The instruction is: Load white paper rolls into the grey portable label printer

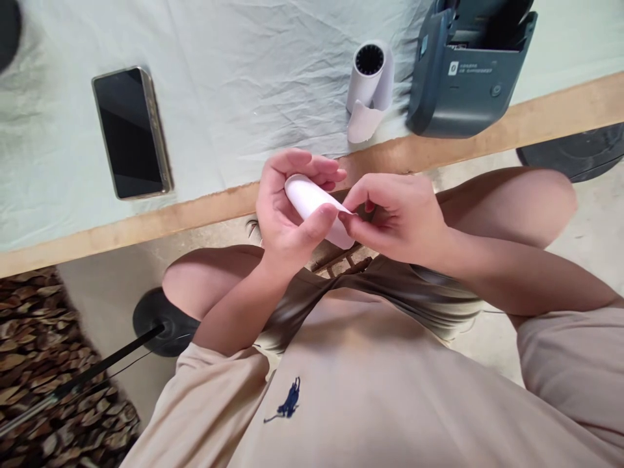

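Past your beige shirt [370, 370], your left hand [277, 208] cups a white paper roll [312, 198] between curled fingers, apparently steadying it while your right hand [397, 211] pinches its edge.

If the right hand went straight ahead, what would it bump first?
Probably the white paper roll in the left hand; the right hand pinches its edge, though depth is unclear.
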The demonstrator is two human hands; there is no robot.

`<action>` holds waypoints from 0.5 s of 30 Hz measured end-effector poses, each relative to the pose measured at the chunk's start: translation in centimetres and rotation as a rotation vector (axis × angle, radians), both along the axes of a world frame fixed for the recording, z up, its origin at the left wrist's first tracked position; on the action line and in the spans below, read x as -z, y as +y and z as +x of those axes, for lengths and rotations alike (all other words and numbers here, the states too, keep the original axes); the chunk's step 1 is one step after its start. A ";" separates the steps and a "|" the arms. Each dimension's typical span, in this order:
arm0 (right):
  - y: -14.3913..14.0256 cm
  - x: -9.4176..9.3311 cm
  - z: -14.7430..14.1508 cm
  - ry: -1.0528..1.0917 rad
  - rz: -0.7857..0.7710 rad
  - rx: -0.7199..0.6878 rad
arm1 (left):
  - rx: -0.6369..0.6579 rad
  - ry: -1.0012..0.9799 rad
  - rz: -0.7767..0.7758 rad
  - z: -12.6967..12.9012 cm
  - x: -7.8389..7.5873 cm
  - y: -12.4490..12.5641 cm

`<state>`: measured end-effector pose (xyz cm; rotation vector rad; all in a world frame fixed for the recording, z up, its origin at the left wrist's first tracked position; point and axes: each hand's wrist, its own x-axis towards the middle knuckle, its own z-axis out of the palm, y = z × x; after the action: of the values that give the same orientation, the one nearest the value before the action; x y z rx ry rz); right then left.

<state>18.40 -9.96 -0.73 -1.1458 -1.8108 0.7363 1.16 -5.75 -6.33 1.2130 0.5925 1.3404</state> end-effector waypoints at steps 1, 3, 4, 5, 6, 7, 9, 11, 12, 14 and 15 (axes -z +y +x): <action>0.0 0.1 -0.1 -0.003 0.008 0.001 | -0.016 0.011 -0.007 0.1 0.1 0.0; -0.2 0.4 -0.2 -0.022 0.012 -0.007 | -0.036 0.043 -0.043 0.2 0.1 -0.2; -0.2 0.6 -0.4 -0.030 0.014 -0.016 | -0.041 0.064 -0.067 0.2 0.0 -0.3; -0.2 0.8 -0.5 -0.034 0.017 -0.025 | -0.043 0.094 -0.099 0.2 0.0 -0.4; -0.2 0.9 -0.6 -0.032 0.021 -0.031 | -0.039 0.125 -0.130 0.2 -0.1 -0.4; -0.2 1.1 -0.6 -0.026 0.026 -0.035 | -0.032 0.143 -0.152 0.1 -0.2 -0.5; -0.1 1.1 -0.6 -0.005 0.029 -0.044 | -0.001 0.120 -0.165 -0.1 -0.4 -0.5; 0.1 0.9 -0.3 0.020 0.027 -0.062 | 0.030 0.064 -0.181 -0.4 -0.6 -0.4; 0.2 0.7 -0.1 0.029 0.017 -0.077 | 0.046 0.050 -0.186 -0.6 -0.7 -0.4; 0.3 0.3 0.4 0.061 -0.017 -0.091 | 0.071 0.048 -0.162 -1.0 -1.2 -0.4; 0.4 0.2 0.7 0.084 -0.046 -0.089 | 0.079 0.046 -0.131 -1.2 -1.5 -0.4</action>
<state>19.11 -9.56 -0.90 -1.0537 -1.7917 0.8686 0.01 -6.18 -4.78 1.1511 0.6481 1.1924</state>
